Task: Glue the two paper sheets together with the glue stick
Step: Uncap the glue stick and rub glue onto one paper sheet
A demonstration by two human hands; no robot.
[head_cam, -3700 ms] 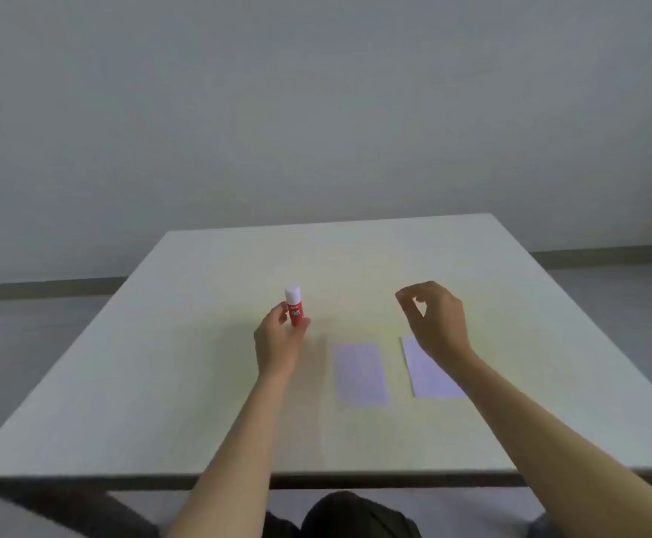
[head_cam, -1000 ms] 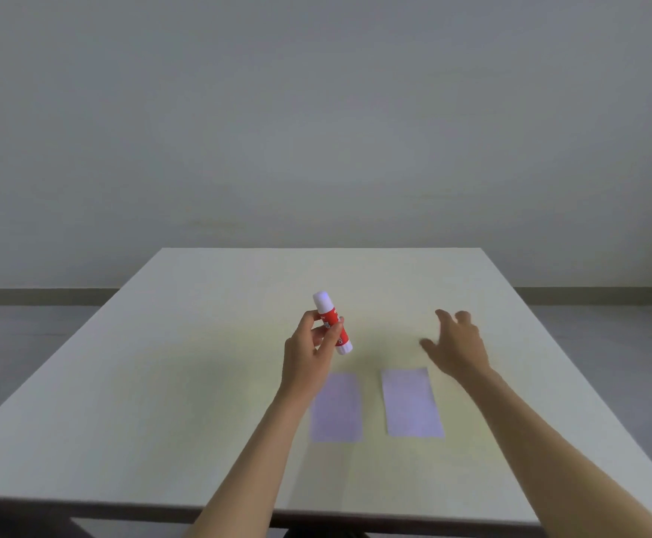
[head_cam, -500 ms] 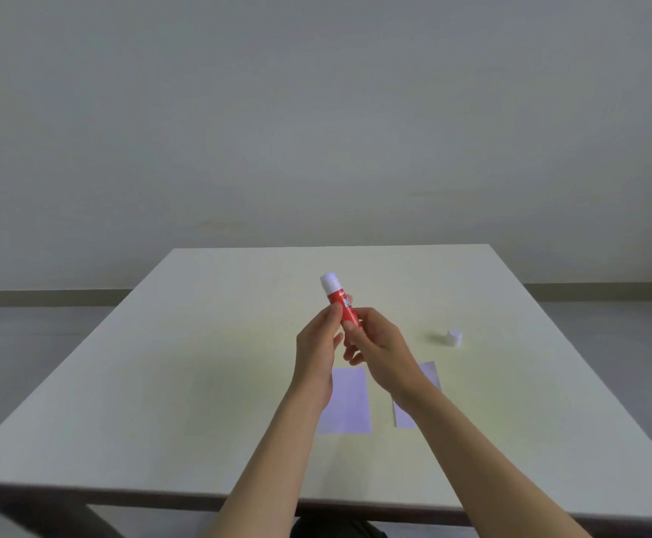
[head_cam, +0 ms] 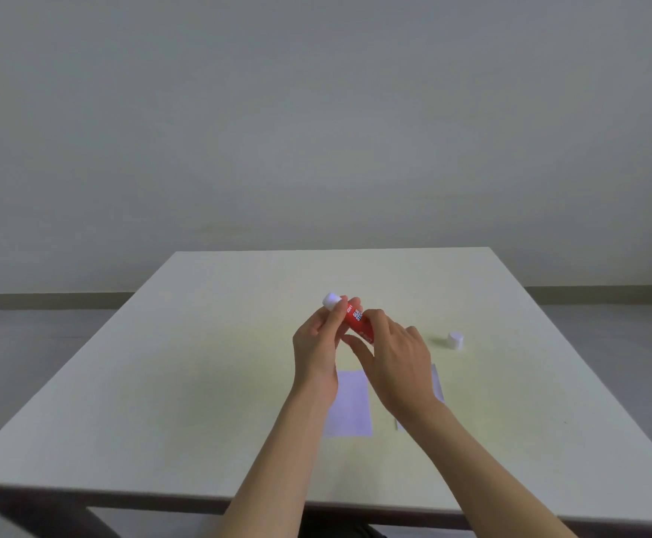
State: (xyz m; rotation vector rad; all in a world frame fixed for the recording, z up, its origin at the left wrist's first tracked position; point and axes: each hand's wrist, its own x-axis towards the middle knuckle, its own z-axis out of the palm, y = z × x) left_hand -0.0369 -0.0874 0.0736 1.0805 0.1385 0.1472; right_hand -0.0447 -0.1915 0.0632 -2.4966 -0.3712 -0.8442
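Plain grey-white wall (head_cam: 316, 110) behind w/ dark skirting strip (head_cam: 45, 300) along bottom, grey floor (head_cam: 25, 343) either side, pale counter (head_cam: 200, 382) w/ dark front edge, soft even light.

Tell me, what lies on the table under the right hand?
Under the right hand lies the second paper sheet. Only its right edge and a sliver near the wrist show; the rest is covered. The other sheet lies beside it, mostly visible.

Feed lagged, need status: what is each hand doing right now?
Left hand: closed on the glue stick.
Right hand: also closed on the glue stick, lower end.
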